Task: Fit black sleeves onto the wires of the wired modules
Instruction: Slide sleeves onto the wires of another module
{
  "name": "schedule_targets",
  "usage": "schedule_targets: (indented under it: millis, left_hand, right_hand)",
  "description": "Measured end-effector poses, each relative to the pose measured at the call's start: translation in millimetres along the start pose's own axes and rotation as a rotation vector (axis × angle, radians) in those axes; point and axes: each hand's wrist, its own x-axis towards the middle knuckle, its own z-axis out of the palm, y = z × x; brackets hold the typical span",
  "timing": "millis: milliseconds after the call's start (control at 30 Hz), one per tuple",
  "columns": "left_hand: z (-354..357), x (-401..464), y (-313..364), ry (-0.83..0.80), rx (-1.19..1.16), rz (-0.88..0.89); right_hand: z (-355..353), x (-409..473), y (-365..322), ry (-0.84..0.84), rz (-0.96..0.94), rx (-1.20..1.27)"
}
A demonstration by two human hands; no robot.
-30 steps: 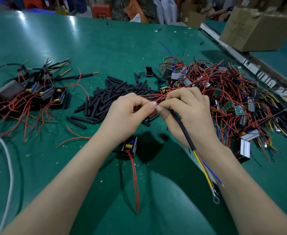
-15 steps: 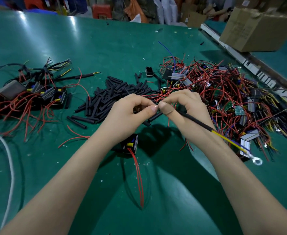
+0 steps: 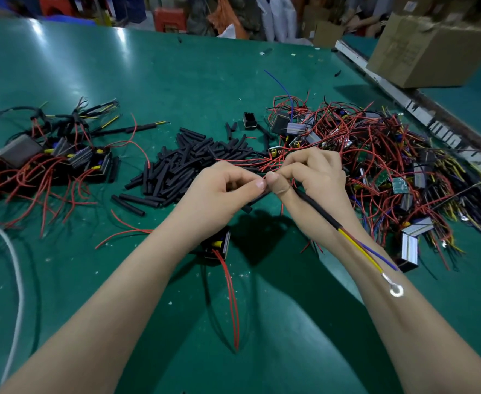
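Head view, green table, cardboard box, cluttered workshop behind

Table: green mat, smooth, semi-gloss, light glare upper left; pale specks lower centre. Loose black sleeves, centre: matt, rubbery-looking tubing. Sleeve on held wires: same matt black, slight sheen. Yellow + blue wires, lower right: glossy plastic insulation. Ring terminal: bright bare metal, shiny. Red wires: glossy plastic. Modules, right: brushed metallic faces, black plastic bodies. Box, upper right: matt brown cardboard. White cable, left edge: smooth plastic.
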Motion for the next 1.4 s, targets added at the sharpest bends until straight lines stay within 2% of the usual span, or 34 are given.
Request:
schedule_targets:
  millis: [133, 233, 300, 467, 567, 633, 767, 900, 1133, 1233, 1333, 1400]
  left_hand:
    - [-1, -1, -4, 0.229, 0.578, 0.418]
    - [-4, -3, -3, 0.272, 0.714, 0.565]
    - [-4, -3, -2, 0.236, 0.685, 0.51]
    - [-9, 1, -6, 0.012, 0.367, 0.119]
    - [-13, 2, -4, 0.006, 0.245, 0.063]
    - [-13, 1, -2, 0.011, 0.248, 0.087]
    - [-11, -1, -4, 0.06, 0.435, 0.236]
    - [-8, -1, -5, 0.139, 0.461, 0.343]
    - [-5, 0, -11, 0.23, 0.591, 0.563]
    - [-6, 1, -11, 0.205, 0.586, 0.538]
    - [-14, 4, -13, 0.098, 0.472, 0.366]
    - [-19, 5, -17, 0.03, 0.424, 0.34]
  right_hand:
    - [1, 1, -3, -0.136, 0.156, 0.037]
    - [1, 2, 0, -0.235, 0.201, 0.171]
    - [1, 1, 1, -0.248, 0.215, 0.275]
    - [2, 0, 1, -0.241, 0.25, 0.346]
    - [1, 0, -2, -0.215, 0.27, 0.381]
    - [1, 0, -1, -0.218, 0.286, 0.383]
    - [2, 1, 1, -0.234, 0.315, 0.395]
    - [3, 0, 2, -0.247, 0.325, 0.408]
    - [4, -2, 0, -0.267, 0.384, 0.586]
    - [5, -1, 0, -0.273, 0.45, 0.682]
    - [7, 0, 3, -0.252, 0.521, 0.748]
    - [6, 2, 5, -0.236, 0.541, 0.757]
